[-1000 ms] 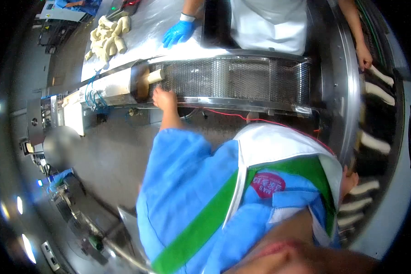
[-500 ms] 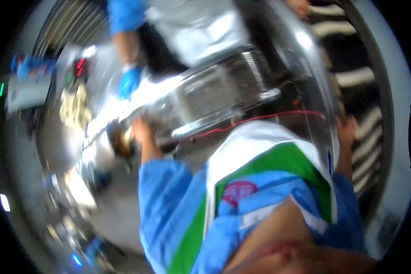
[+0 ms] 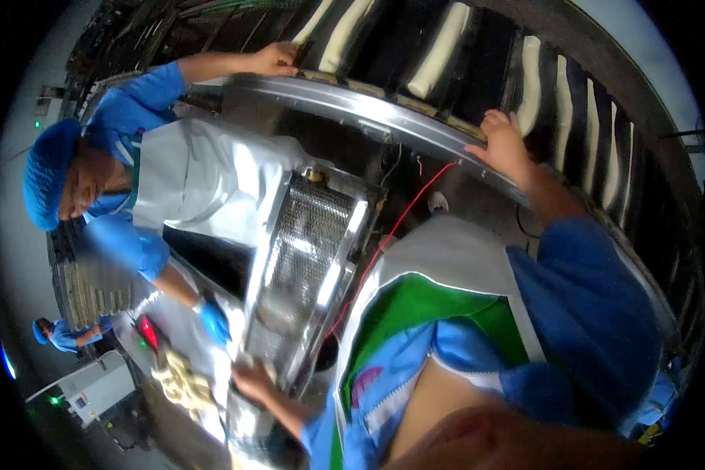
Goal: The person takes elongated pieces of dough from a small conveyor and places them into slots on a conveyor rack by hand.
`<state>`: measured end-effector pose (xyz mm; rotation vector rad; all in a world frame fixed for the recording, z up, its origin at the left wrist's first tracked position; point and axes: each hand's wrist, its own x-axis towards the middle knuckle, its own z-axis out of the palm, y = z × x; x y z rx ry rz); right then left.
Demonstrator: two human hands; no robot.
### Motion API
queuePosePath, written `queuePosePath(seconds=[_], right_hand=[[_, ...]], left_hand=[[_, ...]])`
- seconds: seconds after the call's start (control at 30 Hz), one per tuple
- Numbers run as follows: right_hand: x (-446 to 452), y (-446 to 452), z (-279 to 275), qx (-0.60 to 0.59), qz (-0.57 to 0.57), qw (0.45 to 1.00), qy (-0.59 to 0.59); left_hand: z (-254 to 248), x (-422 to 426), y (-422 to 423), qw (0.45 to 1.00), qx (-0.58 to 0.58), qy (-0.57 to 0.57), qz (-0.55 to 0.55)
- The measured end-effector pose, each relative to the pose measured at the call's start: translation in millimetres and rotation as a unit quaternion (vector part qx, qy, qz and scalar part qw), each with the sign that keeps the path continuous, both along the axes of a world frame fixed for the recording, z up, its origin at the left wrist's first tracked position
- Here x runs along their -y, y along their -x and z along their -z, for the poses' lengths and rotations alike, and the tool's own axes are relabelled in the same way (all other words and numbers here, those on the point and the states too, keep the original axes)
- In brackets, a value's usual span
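Observation:
Low on the left, my left hand is at the lower end of the metal mesh conveyor. Blur hides its fingers and whatever they touch. My right hand reaches up to the curved metal rail. Its thumb and fingers are apart, resting at the near end of a dark trough. Pale dough strips lie along the dark troughs on both sides of it. A heap of pale dough pieces sits on the metal surface left of my left hand.
Across the conveyor stands a co-worker in a white apron, one bare hand at the trough ends and a blue-gloved hand near my left hand. A red cable runs beside the conveyor. Another person is farther off.
My view has swung round, bringing the trough row to the top. My right hand now shows with its fingers at a trough end; my left hand stays near the conveyor's end.

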<state>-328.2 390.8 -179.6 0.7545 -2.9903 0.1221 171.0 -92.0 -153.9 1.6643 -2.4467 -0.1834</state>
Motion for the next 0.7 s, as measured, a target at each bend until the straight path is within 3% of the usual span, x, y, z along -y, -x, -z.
queuePosePath(seconds=[0.03, 0.07, 0.1, 0.17, 0.2, 0.27, 0.3, 0.33, 0.37, 0.4, 0.43, 0.47, 0.53, 0.6, 0.63, 0.67, 0.7], right_hand=[[-5, 3, 4, 0.011, 0.000, 1.000, 0.004], [-8, 5, 2, 0.011, 0.002, 1.000, 0.008], [-8, 3, -2, 0.034, 0.004, 0.999, -0.001], [-8, 5, -5, 0.073, 0.003, 0.997, -0.012], [-11, 7, -4, 0.072, 0.002, 0.997, -0.008], [-17, 9, -2, 0.070, -0.016, 0.997, -0.009], [-19, 10, -10, 0.082, -0.025, 0.996, 0.004], [-22, 12, -10, 0.080, -0.026, 0.996, 0.009], [-24, 14, -9, 0.074, -0.037, 0.996, 0.013], [-26, 15, -8, 0.070, -0.048, 0.996, 0.018], [-28, 16, -12, 0.074, -0.053, 0.995, 0.032], [-30, 18, -14, 0.074, -0.050, 0.995, 0.035], [-35, 22, -18, 0.115, -0.064, 0.990, 0.041], [-41, 25, -14, 0.120, -0.066, 0.990, 0.041], [-42, 28, -13, 0.118, -0.075, 0.990, 0.031], [-44, 30, -13, 0.117, -0.084, 0.989, 0.021], [-46, 31, -19, 0.121, -0.089, 0.988, 0.040]], left_hand=[[-32, -5, 21, 0.978, -0.181, -0.099, -0.040], [-70, -39, 65, 0.988, -0.135, 0.034, -0.066], [-117, -65, 108, 0.980, -0.181, -0.018, -0.079], [-128, -45, 117, 0.933, -0.345, 0.039, 0.098], [-163, -81, 170, 0.910, -0.410, 0.018, -0.051], [-201, -123, 248, 0.890, -0.455, 0.035, 0.001], [-192, -105, 265, 0.837, -0.537, -0.017, 0.104], [-199, -125, 308, 0.819, -0.564, -0.042, 0.100], [-191, -118, 338, 0.772, -0.597, -0.112, 0.186], [-176, -113, 368, 0.684, -0.641, -0.201, 0.284], [-166, -120, 407, 0.675, -0.629, -0.269, 0.277], [-141, -119, 442, 0.606, -0.657, -0.349, 0.283], [-123, -152, 514, 0.615, -0.564, -0.463, 0.298], [-86, -175, 560, 0.736, -0.418, -0.436, 0.305], [-62, -174, 579, 0.867, -0.248, -0.258, 0.347], [-42, -178, 587, 0.899, -0.159, -0.127, 0.388], [-30, -184, 590, 0.906, -0.124, -0.100, 0.391]])
